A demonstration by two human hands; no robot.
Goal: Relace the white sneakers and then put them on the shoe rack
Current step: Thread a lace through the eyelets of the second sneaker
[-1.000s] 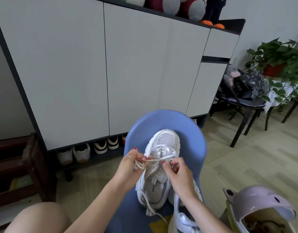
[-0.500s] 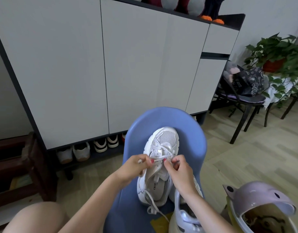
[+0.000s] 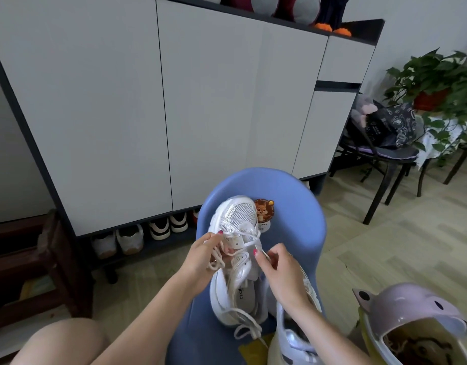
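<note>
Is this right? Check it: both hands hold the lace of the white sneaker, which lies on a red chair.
One mistake: the chair is blue, as the head view shows. The left hand and right hand do hold the lace of the white sneaker lying on it.

1 head-worn wide-angle view looks forward and down, close over the blue chair [image 3: 287, 191], facing the cabinet [image 3: 148, 101].

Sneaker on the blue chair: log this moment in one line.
sneaker on blue chair | left hand holds lace | right hand pinches lace | lacing unfinished
</note>
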